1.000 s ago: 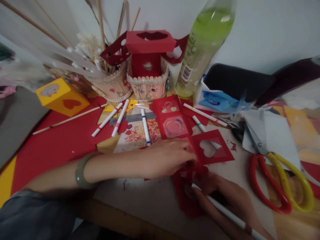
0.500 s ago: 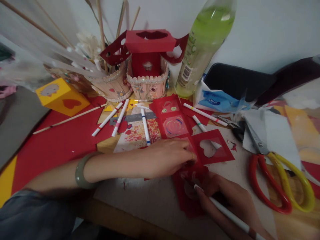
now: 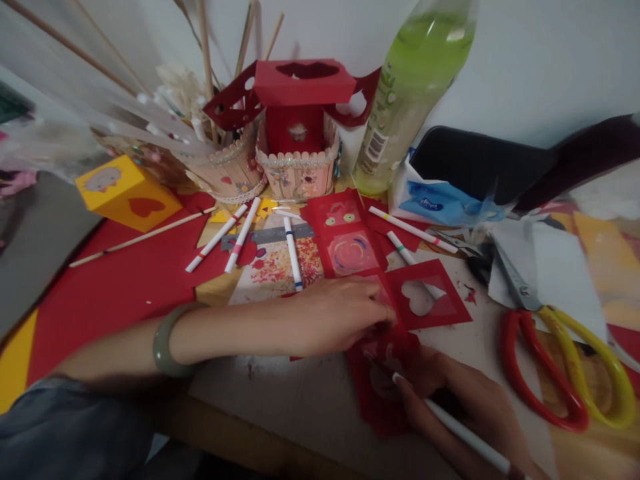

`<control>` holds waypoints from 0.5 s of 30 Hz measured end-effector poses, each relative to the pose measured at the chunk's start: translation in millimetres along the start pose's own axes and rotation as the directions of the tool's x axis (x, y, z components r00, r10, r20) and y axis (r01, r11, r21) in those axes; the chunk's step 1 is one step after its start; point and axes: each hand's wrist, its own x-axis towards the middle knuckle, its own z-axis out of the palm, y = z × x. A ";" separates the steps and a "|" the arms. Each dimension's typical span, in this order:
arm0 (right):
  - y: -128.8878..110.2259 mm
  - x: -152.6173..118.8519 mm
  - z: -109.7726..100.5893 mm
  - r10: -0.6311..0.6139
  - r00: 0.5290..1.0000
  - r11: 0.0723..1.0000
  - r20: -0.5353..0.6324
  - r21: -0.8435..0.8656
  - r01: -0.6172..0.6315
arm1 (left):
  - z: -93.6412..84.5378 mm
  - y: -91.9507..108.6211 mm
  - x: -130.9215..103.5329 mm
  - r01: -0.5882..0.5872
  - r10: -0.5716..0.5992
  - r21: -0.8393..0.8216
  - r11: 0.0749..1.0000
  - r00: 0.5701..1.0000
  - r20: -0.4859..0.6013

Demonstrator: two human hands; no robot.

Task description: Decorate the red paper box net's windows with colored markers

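A red paper cutout (image 3: 367,400) with several square panels lies on the grey board (image 3: 280,393); one panel has a heart-shaped window, others have drawings. My left hand (image 3: 345,317) rests on its middle, fingers curled and pressed down on the paper. In my right hand (image 3: 450,400) is a white marker (image 3: 465,433), its tip at the clear window of the lowest panel. Several white markers (image 3: 293,253) lie behind my left hand.
Red-and-yellow-handled scissors (image 3: 545,367) lie at the right. Behind stand a green drink bottle (image 3: 415,93), a tissue pack (image 3: 440,200) and stick-covered baskets (image 3: 297,177). A yellow box (image 3: 127,193) and red paper (image 3: 115,300) are at the left.
The view has shifted very slightly, moving the scene a little to the right. Both hands keep nearly the same places, with the marker still in my right hand.
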 end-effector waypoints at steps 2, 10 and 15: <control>0.3 0.8 0.0 -0.014 1.000 1.000 0.015 0.003 0.014 | 0.6 -0.8 0.0 -0.008 0.008 0.001 1.000 1.000 -0.008; 3.7 -2.8 3.9 -0.028 0.999 0.999 -0.028 0.043 0.030 | 0.3 -0.8 -0.2 -0.011 0.011 0.002 1.000 1.000 -0.009; 1.5 0.7 3.4 -0.044 0.999 0.998 -0.020 0.039 0.045 | -1.0 0.4 -0.2 -0.008 0.008 0.009 1.000 1.000 -0.006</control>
